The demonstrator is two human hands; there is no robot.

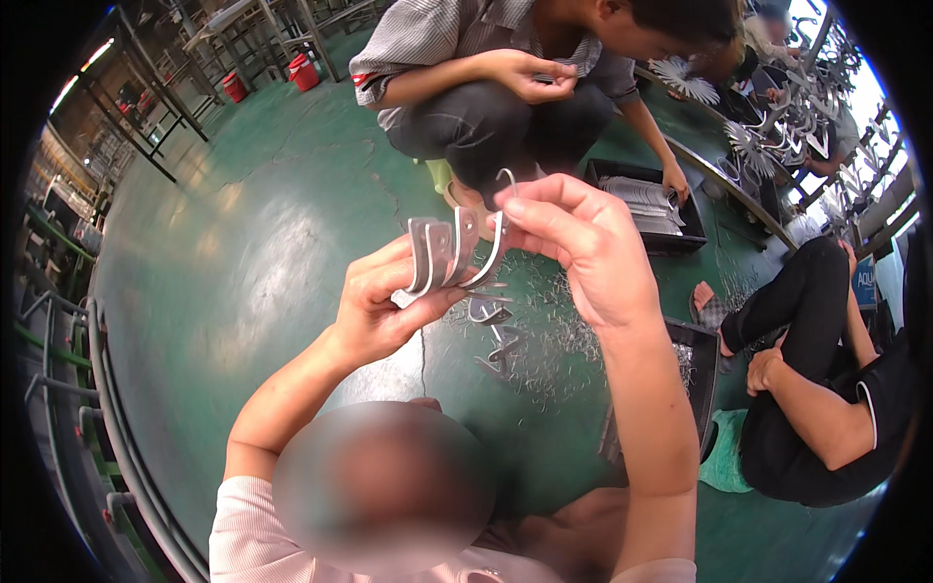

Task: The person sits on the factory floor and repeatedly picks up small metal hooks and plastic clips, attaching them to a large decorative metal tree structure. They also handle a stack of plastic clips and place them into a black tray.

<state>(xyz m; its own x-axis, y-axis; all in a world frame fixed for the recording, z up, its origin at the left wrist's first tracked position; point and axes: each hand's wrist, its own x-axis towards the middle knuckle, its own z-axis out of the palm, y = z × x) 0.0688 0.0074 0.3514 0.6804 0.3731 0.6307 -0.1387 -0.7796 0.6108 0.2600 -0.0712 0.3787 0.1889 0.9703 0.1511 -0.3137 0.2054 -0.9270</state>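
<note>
My left hand (384, 306) holds a small stack of curved grey metal pieces (439, 255) fanned out between thumb and fingers. My right hand (578, 243) pinches a thin wire hook (507, 180) at the right end of that stack, its loop sticking up above my fingers. Both hands are raised over a green floor. More curved metal pieces (491, 321) and a scatter of small wire hooks (559, 340) lie on the floor right below them.
A person in a striped shirt (437, 34) squats opposite, handling a small part. Another person in black (816, 389) sits at the right. Black trays (646, 204) hold metal parts. Red buckets (303, 73) and metal racks (58, 369) stand at the edges.
</note>
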